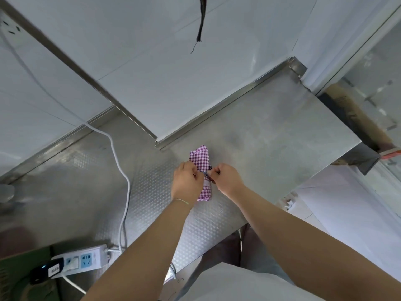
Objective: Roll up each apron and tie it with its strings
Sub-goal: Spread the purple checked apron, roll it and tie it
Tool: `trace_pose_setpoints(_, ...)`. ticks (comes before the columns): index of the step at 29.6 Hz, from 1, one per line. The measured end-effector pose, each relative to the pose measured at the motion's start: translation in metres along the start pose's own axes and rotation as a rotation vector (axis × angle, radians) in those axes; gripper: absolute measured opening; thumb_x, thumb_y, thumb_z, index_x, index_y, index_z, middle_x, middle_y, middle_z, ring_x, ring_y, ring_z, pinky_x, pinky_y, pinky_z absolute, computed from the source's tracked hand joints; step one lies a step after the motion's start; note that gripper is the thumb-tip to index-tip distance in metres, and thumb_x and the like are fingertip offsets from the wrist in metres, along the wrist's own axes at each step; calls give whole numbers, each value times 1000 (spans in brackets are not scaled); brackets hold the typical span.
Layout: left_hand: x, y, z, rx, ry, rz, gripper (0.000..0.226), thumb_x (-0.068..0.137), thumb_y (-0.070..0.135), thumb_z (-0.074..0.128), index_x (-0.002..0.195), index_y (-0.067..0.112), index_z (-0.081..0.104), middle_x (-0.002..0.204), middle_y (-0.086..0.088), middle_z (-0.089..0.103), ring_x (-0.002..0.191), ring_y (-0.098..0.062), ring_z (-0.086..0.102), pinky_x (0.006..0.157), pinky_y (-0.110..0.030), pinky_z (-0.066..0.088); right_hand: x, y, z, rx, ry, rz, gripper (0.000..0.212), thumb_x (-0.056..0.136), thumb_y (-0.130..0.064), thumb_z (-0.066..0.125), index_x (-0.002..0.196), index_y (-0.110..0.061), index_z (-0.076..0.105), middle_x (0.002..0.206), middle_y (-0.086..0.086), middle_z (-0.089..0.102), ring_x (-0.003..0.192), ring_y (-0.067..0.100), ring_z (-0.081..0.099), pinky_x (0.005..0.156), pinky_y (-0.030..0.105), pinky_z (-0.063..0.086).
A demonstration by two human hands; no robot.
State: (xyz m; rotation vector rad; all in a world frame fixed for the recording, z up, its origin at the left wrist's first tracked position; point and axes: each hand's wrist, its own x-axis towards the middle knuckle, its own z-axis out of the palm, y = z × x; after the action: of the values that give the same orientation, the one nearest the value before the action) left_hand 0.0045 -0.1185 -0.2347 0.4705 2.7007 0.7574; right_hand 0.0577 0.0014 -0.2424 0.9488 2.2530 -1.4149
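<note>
Apron: a purple-and-white checked cloth, rolled into a compact bundle, lies on the embossed stainless-steel counter just in front of the raised metal back edge, near the wall corner.

Nearest the camera, a white power strip with blue sockets sits at the counter's lower left edge. A black adapter is plugged into it. A white cable runs from the strip across the counter and up the wall to the left.

Both bare forearms reach forward over the counter to the bundle. A thin thread band circles the left wrist.

Left hand: fingers curled, resting against the left side of the roll at mid-length. The fingertips pinch a thin dark string that crosses the bundle.

Right hand: fingers curled inward, thumb and forefinger pinching the other end of the same string on the right side of the roll. The two hands face each other, close together, with the string between them. A knot cannot be made out at this size.

The far end of the roll projects beyond both hands; the near end shows below the left hand.

Behind the counter stands a white tiled wall. A dark strand hangs down at the top of the view.
</note>
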Motion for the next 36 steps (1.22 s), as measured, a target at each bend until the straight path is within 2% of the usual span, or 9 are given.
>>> trace_pose_setpoints(4,-4,18,12,-224,101,-395,7,90,8,48,86,9,43,95,-7,44,90,-22,37,79,-26,25,-9,1,13,104,19,-2,35,95,-25,57,62,-23,44,64,-5,52,62,14,50,68,35,45)
trace_pose_setpoints(10,-4,15,7,-288,58,-367,4,94,9,42,91,7,42,96,-10,49,84,-27,48,70,-36,40,-14,-4,13,144,69,-64,26,95,-19,57,69,-15,57,66,-2,57,62,12,53,60,31,43)
trace_pose_setpoints(17,-5,10,-12,582,-245,-46,23,101,18,40,118,3,36,108,-12,61,90,-32,67,65,-38,49,-19,-8,4,-29,82,-131,30,96,-15,53,67,-20,46,80,3,54,76,19,51,70,31,40)
trace_pose_setpoints(19,1,10,-12,403,-293,-144,25,99,19,43,119,4,37,104,-14,63,93,-33,65,71,-39,50,-20,-9,1,2,78,-85,27,97,-15,52,70,-15,51,80,5,55,75,19,51,71,32,41)
trace_pose_setpoints(21,9,7,-13,-8,-269,-377,26,98,19,43,119,4,44,110,-17,63,99,-36,63,84,-41,52,-20,-10,-2,38,65,-51,19,97,-16,51,85,-5,60,83,7,56,77,20,53,70,30,41)
trace_pose_setpoints(24,14,9,-10,-436,-334,-610,18,99,17,39,100,7,54,115,-19,62,104,-38,63,87,-47,55,-23,-11,-9,81,52,-48,16,98,-15,51,86,-6,56,83,6,56,79,20,54,70,28,43)
trace_pose_setpoints(32,-4,53,-22,38,-267,-188,28,97,10,36,121,3,51,116,-17,60,100,-34,60,81,-37,46,-43,-8,-33,152,152,-36,22,100,-14,47,78,-14,46,72,-6,46,77,17,48,55,9,35)
trace_pose_setpoints(34,-10,72,-28,92,-160,-77,31,98,13,40,127,7,48,124,-13,54,98,-33,62,77,-36,45,-47,-11,-43,221,146,-42,28,102,-17,43,75,-22,43,80,2,54,82,21,54,68,17,44)
trace_pose_setpoints(36,-16,92,-31,57,-2,63,33,98,19,44,130,10,47,128,-10,49,87,-30,64,66,-30,44,-50,-18,-58,336,125,-57,24,102,-32,41,81,-24,49,94,12,64,89,28,63,85,41,53)
